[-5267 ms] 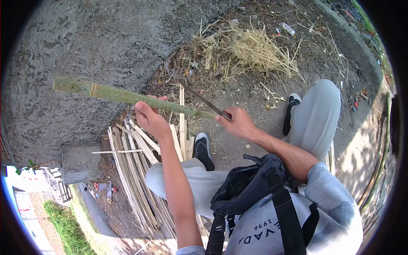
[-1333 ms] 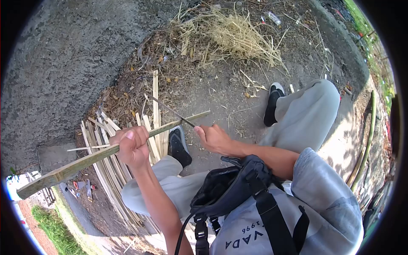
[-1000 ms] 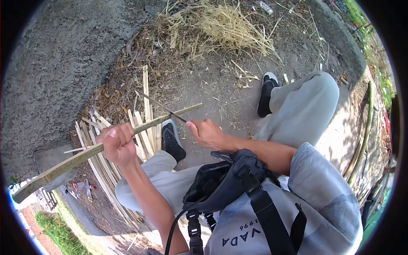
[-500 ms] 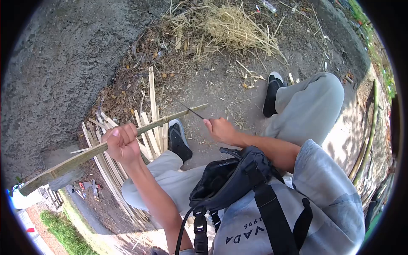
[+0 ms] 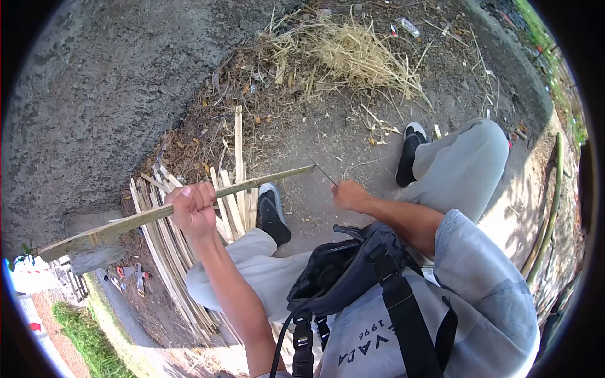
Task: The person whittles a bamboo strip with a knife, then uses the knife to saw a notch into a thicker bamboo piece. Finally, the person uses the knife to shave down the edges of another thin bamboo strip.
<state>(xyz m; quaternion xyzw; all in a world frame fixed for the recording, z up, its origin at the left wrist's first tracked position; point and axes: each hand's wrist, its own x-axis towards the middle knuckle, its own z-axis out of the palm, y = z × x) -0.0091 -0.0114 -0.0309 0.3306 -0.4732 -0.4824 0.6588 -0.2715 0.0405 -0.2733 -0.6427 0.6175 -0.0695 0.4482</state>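
Note:
My left hand (image 5: pixel 195 211) is wrapped round a long split-bamboo strip (image 5: pixel 129 222), held slantwise across my lap. The strip's wide end points to the lower left and its narrow end reaches out to the right. Closed on a thin dark-bladed knife (image 5: pixel 324 174), my right hand (image 5: pixel 350 196) is near the narrow end, and the blade overlaps the strip's tip in this view. The knife's handle is hidden in my fist. Below my left hand, a bundle of pale split strips (image 5: pixel 157 252) lies beside my left leg.
A heap of dry shavings (image 5: pixel 359 60) lies on the dirt ahead. A rough concrete slab (image 5: pixel 107 107) fills the upper left. My shoes (image 5: pixel 272 217) rest on the ground, and a black bag (image 5: pixel 340 271) hangs at my chest. Tools (image 5: pixel 140 280) lie at lower left; poles (image 5: pixel 554 201) at right.
The knife and my right hand have moved right along the strip, from short of its narrow end to its tip. My left hand keeps its hold; the view has shifted slightly.

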